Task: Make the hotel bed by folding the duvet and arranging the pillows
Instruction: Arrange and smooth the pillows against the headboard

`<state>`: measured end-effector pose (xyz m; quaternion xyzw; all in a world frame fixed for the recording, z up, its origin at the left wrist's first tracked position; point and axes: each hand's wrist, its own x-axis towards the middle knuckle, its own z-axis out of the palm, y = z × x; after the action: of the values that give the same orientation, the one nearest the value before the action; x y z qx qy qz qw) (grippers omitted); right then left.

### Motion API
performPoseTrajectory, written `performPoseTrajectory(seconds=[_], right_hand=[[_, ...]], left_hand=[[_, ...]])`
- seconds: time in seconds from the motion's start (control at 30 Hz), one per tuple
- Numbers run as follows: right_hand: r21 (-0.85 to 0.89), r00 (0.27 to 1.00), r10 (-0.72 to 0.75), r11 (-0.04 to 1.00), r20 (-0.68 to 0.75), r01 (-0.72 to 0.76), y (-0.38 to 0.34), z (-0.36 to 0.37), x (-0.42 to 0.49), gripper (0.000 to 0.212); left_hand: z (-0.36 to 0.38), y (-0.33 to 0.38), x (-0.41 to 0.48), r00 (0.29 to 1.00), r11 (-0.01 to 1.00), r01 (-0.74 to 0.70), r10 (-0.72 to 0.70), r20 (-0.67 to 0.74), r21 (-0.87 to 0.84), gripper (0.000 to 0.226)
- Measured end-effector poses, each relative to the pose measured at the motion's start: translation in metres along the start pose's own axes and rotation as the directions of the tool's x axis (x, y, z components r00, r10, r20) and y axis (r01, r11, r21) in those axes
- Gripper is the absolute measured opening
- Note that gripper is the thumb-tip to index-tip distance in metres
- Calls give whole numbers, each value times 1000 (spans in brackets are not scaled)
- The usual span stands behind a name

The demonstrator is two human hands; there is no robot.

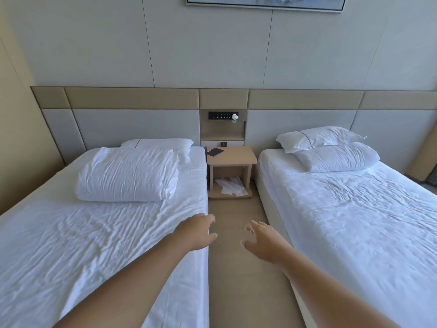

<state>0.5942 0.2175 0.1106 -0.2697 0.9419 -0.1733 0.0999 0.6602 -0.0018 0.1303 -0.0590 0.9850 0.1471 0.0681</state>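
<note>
left hand (197, 232) and right hand (264, 242) empty, fingers spread, folded duvet (127, 175) well ahead on left bed (59, 252)

Soft, even daylight filled the room with faint shadows, the hands slightly blurred and straight lines bowed toward the edges.

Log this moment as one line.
left hand open | right hand open | folded duvet on left bed | pillows stacked on right bed
</note>
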Motion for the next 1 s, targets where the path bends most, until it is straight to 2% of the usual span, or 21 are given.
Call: performPoseTrajectory(seconds=[0.27, 0.47, 0.63, 0.77, 0.83, 0.9, 1.0], right_hand=[[-83, 996, -70, 994, 62, 75, 87, -49, 158, 55], [-94, 988, -99, 989, 120, 111, 139, -81, 283, 55], [-60, 966, -164, 982, 197, 179, 175, -88, 402, 55], [-42, 937, -236, 966, 257, 255, 209, -94, 517, 55], [-34, 914, -282, 952, 293, 304, 218, -100, 579, 56], [-45, 885, -324, 933, 334, 358, 218, -106, 639, 57], [-64, 834, -392, 891, 389, 449, 200, -112, 721, 52]], left_hand=[[12, 30, 171, 993, 965, 101, -112, -35, -244, 50], [-6, 45, 286, 989, 967, 132, -145, -40, -218, 49], [-4, 25, 388, 970, 952, 237, -242, 0, -193, 49], [1, 3, 475, 941, 918, 337, -338, 35, -209, 50], [-5, -12, 519, 913, 873, 402, -406, 45, -276, 50], [-19, -24, 554, 875, 809, 463, -482, 42, -362, 49], [-44, -51, 593, 819, 754, 530, -573, 7, -388, 47]])
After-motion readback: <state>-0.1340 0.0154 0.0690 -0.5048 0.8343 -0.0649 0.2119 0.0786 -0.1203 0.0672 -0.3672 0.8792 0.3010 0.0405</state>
